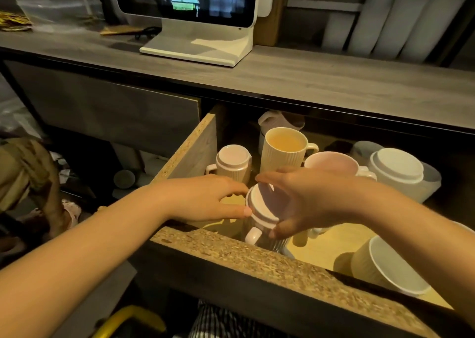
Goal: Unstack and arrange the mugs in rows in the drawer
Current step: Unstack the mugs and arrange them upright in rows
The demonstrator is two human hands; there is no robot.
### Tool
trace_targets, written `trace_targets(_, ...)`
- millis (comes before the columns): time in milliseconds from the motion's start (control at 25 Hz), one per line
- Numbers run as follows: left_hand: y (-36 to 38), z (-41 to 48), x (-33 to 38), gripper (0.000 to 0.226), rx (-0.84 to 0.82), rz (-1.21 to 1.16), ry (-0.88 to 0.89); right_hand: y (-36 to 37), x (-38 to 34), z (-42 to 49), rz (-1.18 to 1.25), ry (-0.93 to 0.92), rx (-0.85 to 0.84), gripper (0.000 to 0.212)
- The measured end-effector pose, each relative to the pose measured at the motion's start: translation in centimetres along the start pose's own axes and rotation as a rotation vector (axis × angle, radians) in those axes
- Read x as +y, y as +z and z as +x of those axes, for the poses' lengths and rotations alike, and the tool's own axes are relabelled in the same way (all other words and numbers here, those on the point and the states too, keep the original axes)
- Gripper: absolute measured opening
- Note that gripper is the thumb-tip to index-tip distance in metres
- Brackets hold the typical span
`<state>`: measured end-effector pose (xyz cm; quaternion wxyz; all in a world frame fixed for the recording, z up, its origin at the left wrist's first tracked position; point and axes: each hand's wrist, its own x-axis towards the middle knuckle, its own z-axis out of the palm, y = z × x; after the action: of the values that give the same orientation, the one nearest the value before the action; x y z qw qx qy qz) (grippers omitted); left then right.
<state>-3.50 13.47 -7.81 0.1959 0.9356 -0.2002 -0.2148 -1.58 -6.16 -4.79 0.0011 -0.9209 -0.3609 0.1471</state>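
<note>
Hands met over the front left corner of an open drawer (257, 255). The left hand (205, 201) reached in with fingers loosely curled, its thumb tip touching the rim of an upturned mug (261, 205); whether its other fingers gripped anything below could not be told. That mug was tilted, base up, handle pointing toward the drawer front. The right hand (303, 201) cupped it from the other side, fingers spread over the base and thumb under the ribbed wall.

Behind the left hand stood a pink mug (234, 164), upside down against the drawer's left wall. Just right of it a cream mug (285, 150) stood upright, handle to the right, with a pale jug (280, 121) behind it. Next came a wide pink cup (331, 163), then a white lidded jar (398, 173). A white cup (390, 265) lay on its side at the front right corner.

On the tabletop (308, 80) above sat a monitor (195, 16).
</note>
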Motion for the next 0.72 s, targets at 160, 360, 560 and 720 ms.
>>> trace_targets(160, 0.1, 0.0, -0.1, 0.052, -0.005, 0.004, 0.009, 0.7, 0.0, -0.1, 0.047, 0.007, 0.034, 0.088)
trace_targets(360, 0.0, -0.1, 0.0, 0.049, -0.008, -0.004, 0.01, 0.7, 0.1, 0.0, 0.087, -0.009, 0.069, 0.082)
trace_targets(560, -0.2, -0.1, 0.1, 0.053, 0.003, -0.047, 0.036, -0.2, 0.4, -0.9, 0.123, -0.047, 0.134, 0.081)
trace_targets(720, -2.0, 0.5, -0.2, 0.071, 0.016, -0.122, 0.092, -2.5, 2.1, -2.2, 0.211, -0.065, 0.238, 0.082)
